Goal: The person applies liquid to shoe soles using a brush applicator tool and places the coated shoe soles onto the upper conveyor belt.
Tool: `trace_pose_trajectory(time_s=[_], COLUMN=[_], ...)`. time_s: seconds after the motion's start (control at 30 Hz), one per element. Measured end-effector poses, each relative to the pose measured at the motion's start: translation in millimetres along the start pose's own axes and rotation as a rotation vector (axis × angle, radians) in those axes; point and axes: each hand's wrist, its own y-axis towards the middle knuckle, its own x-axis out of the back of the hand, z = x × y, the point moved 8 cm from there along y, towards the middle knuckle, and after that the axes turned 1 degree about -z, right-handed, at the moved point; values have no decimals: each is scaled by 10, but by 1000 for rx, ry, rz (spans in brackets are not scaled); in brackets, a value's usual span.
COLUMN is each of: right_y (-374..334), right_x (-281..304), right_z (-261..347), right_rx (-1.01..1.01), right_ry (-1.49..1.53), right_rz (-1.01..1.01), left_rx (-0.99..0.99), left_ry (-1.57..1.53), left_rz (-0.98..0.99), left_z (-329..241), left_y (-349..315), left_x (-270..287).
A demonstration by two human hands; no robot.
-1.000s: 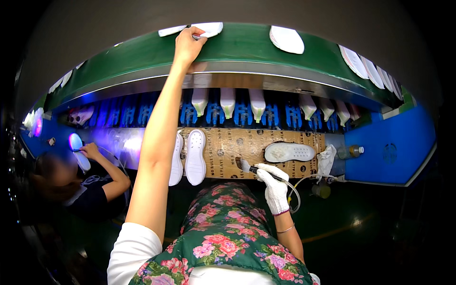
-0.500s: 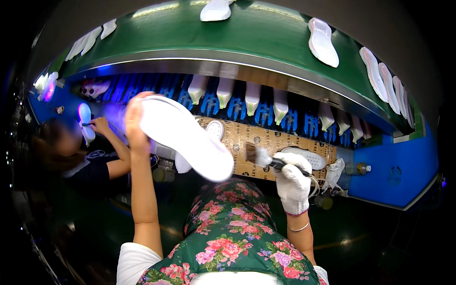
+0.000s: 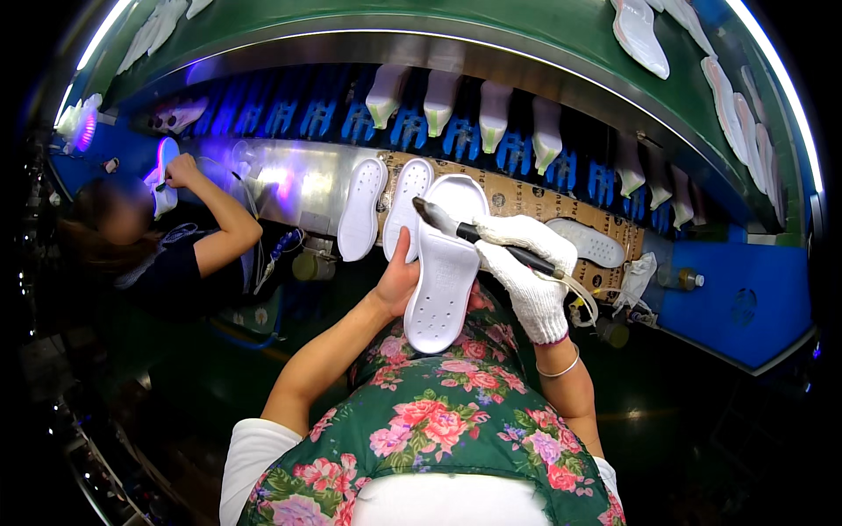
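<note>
My bare left hand (image 3: 399, 285) grips a white shoe sole (image 3: 438, 302) from its left side, in front of my apron. The sole's inner face, dotted with small holes, is turned up toward me. In a white knitted glove, my right hand (image 3: 531, 272) is closed around the black handle of a brush (image 3: 437, 217). A thin tube trails from the handle's end. The bristles are over the upper part of the sole; whether they touch it I cannot tell. Two more white soles, a left one (image 3: 361, 210) and a right one (image 3: 408, 200), lie on the bench just beyond.
Brown printed cardboard (image 3: 517, 200) covers part of the bench, with another sole (image 3: 588, 243) on it. Pale shoe uppers (image 3: 440, 103) hang toe-down along blue racks. A green conveyor (image 3: 491, 19) carries soles above. At the left a co-worker's arm (image 3: 224, 232) reaches toward a lit sole.
My left hand has come down and right, from the raised left, and the sole now shows its holed face. The brush has moved left to the sole. My view has shifted.
</note>
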Motion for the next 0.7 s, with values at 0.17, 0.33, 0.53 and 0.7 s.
trace_pose_trajectory(time_s=[0.17, 0.33, 0.53, 0.7], right_y=[105, 239, 122, 212], right_x=[-19, -83, -312, -22], right_z=[184, 323, 340, 232], right_rx=[180, 495, 389, 306], right_ry=[-188, -529, -315, -283], right_rz=[-36, -127, 127, -114], left_rx=[-131, -241, -319, -299], left_ry=[188, 316, 434, 340], left_rz=[-114, -115, -142, 0], left_z=[-196, -225, -419, -452], left_y=[179, 247, 256, 268], left_x=[-264, -350, -364, -420])
